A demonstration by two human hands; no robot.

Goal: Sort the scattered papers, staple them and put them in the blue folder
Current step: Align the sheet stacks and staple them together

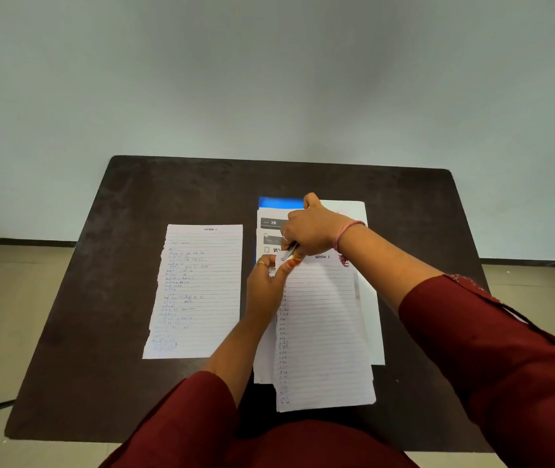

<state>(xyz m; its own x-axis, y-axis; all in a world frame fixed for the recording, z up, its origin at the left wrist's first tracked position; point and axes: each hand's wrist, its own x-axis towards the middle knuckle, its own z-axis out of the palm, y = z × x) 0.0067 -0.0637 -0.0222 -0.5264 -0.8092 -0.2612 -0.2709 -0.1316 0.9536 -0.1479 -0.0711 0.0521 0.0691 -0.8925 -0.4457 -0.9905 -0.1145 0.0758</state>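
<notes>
Your right hand (310, 231) grips a small stapler (291, 248) over the top-left corner of the lined stack (323, 332), while your left hand (264, 285) pinches that corner, apparently to keep the sheets aligned for stapling. The stack lies right of centre on the counter (100, 383), over printed sheets (269, 228) on the blue folder (279, 201). Whether those sheets sit inside the folder cannot be determined. A separate lined page (198, 292) lies apart, toward the left edge.

Person, 1 pc: dark maroon long sleeves (492, 349), embroidered trim at R cuff. R wrist: pink thread band (345, 231) w/ tassel. L hand (266, 288): gold ring; orange nail polish.
</notes>
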